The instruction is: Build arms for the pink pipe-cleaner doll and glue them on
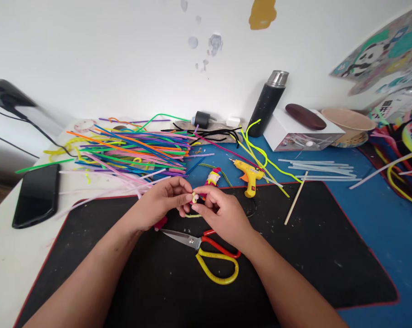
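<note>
Between the fingertips of my left hand and my right hand is a small coiled piece of pale yellow pipe cleaner, with something whitish at its right side. Both hands are closed in a pinch on it, above the black mat. Just behind them lies a small pipe-cleaner figure in red, white and yellow. Scissors with one red and one yellow handle rest below the hands. A dark red fuzzy piece shows partly beneath my left wrist.
Many coloured pipe cleaners lie in a heap at the back left. A yellow glue gun, glue sticks and a wooden stick are to the right. A phone lies left; a black flask leans at the back.
</note>
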{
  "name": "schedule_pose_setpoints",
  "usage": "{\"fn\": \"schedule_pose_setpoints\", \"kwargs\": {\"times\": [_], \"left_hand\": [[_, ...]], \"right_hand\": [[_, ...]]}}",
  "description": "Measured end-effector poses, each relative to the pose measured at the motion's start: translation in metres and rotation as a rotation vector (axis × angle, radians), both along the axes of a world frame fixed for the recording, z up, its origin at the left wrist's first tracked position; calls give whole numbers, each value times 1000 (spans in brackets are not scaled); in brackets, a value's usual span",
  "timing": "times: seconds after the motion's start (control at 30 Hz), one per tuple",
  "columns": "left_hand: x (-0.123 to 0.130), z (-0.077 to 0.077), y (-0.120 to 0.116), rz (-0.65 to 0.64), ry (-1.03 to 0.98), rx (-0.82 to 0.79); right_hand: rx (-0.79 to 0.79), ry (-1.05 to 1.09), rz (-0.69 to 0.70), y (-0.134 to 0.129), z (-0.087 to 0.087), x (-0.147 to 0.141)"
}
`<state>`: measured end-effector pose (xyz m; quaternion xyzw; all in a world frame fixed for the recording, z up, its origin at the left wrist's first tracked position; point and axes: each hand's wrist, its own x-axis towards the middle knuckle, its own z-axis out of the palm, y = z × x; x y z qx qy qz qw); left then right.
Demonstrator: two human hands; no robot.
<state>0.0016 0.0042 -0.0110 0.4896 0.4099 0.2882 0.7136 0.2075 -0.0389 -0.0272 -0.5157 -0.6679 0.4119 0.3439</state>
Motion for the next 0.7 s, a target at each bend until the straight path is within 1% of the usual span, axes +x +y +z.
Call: {"fn": "schedule_pose_setpoints", "kwargs": {"times": [0.3, 0.5, 0.7], "left_hand": [[1, -5, 0, 15, -11, 6], [2, -8, -1, 43, -34, -40], [3, -8, -1, 77, -70, -91]], "right_hand": [[34, -15, 7, 0, -3, 1], [38, -18, 17, 0, -4, 2], [29, -2, 19, 1, 0, 0]]}}
